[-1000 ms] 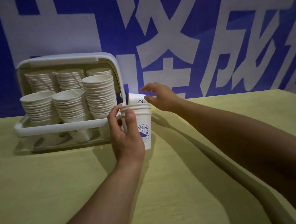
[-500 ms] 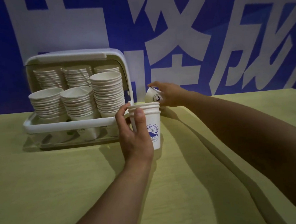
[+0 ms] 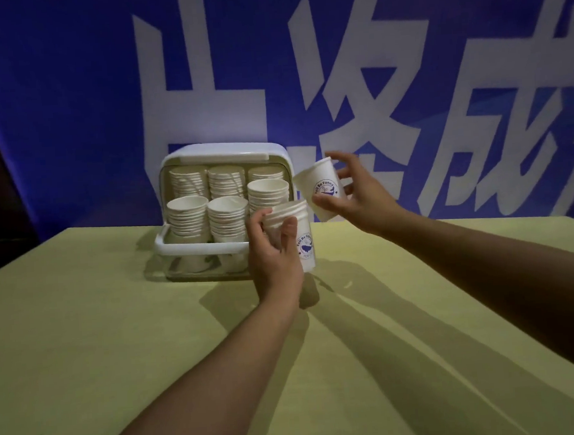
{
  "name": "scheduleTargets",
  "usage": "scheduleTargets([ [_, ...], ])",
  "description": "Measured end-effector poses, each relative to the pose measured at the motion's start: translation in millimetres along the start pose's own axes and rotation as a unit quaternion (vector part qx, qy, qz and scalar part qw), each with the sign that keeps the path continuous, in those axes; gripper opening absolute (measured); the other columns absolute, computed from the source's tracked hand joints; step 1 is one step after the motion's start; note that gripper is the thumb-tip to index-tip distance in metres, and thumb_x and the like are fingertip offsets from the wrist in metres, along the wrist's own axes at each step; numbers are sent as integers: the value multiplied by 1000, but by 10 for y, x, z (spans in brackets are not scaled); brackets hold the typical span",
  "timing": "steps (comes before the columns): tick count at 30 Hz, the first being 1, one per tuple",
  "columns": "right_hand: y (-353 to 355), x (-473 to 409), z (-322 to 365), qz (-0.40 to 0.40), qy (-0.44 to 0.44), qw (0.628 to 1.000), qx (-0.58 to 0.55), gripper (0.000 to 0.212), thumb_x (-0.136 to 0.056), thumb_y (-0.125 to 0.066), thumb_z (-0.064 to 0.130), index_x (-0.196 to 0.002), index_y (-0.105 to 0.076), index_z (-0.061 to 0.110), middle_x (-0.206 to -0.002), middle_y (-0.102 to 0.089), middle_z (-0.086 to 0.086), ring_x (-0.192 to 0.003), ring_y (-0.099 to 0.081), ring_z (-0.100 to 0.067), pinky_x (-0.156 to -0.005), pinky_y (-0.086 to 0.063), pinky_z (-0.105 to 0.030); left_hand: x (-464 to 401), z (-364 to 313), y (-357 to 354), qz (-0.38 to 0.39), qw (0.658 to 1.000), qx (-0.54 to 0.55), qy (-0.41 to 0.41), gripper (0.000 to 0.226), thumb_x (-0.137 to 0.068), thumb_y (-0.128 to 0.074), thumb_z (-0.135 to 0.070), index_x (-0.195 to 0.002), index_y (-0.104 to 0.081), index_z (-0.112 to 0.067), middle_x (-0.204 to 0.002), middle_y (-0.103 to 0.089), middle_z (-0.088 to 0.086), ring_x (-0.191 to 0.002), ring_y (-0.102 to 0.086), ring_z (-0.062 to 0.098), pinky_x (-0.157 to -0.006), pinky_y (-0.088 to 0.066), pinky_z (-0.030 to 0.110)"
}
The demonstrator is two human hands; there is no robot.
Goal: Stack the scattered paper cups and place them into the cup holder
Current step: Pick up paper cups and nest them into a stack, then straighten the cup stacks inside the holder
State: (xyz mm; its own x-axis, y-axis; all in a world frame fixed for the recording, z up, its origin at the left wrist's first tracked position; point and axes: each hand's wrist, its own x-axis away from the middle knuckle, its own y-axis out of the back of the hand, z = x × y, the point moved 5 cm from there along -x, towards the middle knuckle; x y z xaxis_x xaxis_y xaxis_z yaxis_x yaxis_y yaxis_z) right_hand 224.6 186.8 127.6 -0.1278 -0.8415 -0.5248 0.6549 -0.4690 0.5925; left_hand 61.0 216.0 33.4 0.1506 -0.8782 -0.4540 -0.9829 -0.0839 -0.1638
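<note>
**Over the yellow table, a loose cup about to join the stack**

Above the yellow table (image 3: 118, 345), a person works with both bare hands in front of a blue banner (image 3: 70, 96) with large white characters. Their left hand (image 3: 274, 251) curls its fingers and thumb round a short stack of paper cups (image 3: 302, 236), held upright just clear of the tabletop. Their right hand (image 3: 361, 192) grips a single paper cup (image 3: 321, 190), thumb low on its wall and fingers behind, tilted with its mouth up and to the left. Its base sits just beside the stack's top rim; whether they touch is unclear.

Behind the left hand stands the white cup holder (image 3: 200, 251), lid raised, already packed with columns of nested cups.

The step in hand looks like stacking: the single cup seems ready for nesting. Next, it likely needs righting and centring over the stack's mouth, then lowering straight so the rims do not catch.
</note>
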Motion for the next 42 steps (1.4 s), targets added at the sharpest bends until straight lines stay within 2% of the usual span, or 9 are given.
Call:
scheduleTargets([
  [6,-534,-321,592,-14,51,997,-61,68,-89,-70,39,-144,-31,32,-121,-49,8,-95,-58,-7,-66,-52,-15,-882,-454,816,-106,989,-81,-59,33,-94,-53,-60,-119,-41,-43,-118,-63,-4,-99,-65,20,-65,-51,28],
  [10,-831,-588,781,-44,60,997,-23,66,-86,-73,42,-138,-33,29,-129,-58,0,-96,-60,-10,-66,-50,-14,-1380,-509,1160,-135,982,-116,-60,34,-95,-56,-55,-122,-41,-42,-124,-60,-3,-107,-62,23,-78,-57,38],
  [14,-1040,-698,835,-77,60,994,51,67,-83,-74,49,-134,-35,29,-126,-62,0,-106,-64,-19,-89,-57,-38,-1616,-397,1215,-113,982,-139,-57,33,-97,-58,-48,-124,-42,-39,-126,-58,-2,-108,-60,23,-86,-55,43],
  [21,-1304,-684,718,-12,51,969,240,61,-87,-62,60,-135,-40,30,-134,-60,1,-130,-50,-25,-117,-22,-55,-1767,-203,1164,-28,962,-263,-64,28,-97,-57,-49,-120,-41,-44,-131,-54,-1,-118,-51,27,-100,-46,54],
  [23,-1316,-671,711,1,57,955,293,61,-88,-54,65,-136,-41,29,-137,-59,1,-135,-46,-26,-117,-18,-57,-1762,-214,1147,12,941,-329,-79,31,-98,-55,-48,-125,-43,-37,-133,-53,1,-119,-49,27,-100,-46,52],
  [27,-1308,-633,735,19,67,933,353,69,-91,-40,71,-143,-39,26,-145,-52,-1,-140,-38,-28,-118,-18,-56,-1780,-154,1198,35,946,-319,-56,32,-97,-53,-54,-122,-41,-37,-125,-59,3,-105,-60,28,-84,-57,48],
  [31,-1244,-572,773,14,92,920,380,66,-91,-43,69,-142,-40,27,-149,-46,2,-142,-33,-26,-118,-19,-56,-1598,75,1214,76,906,-416,-17,33,-98,-45,-58,-125,-45,-39,-129,-55,4,-113,-55,28,-91,-53,49],
  [37,-938,-498,589,0,35,952,304,59,-90,-58,59,-136,-43,26,-145,-46,0,-134,-39,-25,-109,-33,-47,-1486,181,1238,105,906,-411,2,44,-99,-52,-50,-139,-38,-39,-141,-55,1,-122,-55,30,-97,-50,49],
  [42,-669,-415,369,36,-9,966,256,46,-92,-61,49,-130,-57,23,-142,-49,-1,-132,-37,-24,-107,-36,-42,-1493,103,1164,131,856,-500,-9,63,-96,-58,-47,-151,-27,-38,-158,-34,0,-140,-35,29,-108,-40,50],
])
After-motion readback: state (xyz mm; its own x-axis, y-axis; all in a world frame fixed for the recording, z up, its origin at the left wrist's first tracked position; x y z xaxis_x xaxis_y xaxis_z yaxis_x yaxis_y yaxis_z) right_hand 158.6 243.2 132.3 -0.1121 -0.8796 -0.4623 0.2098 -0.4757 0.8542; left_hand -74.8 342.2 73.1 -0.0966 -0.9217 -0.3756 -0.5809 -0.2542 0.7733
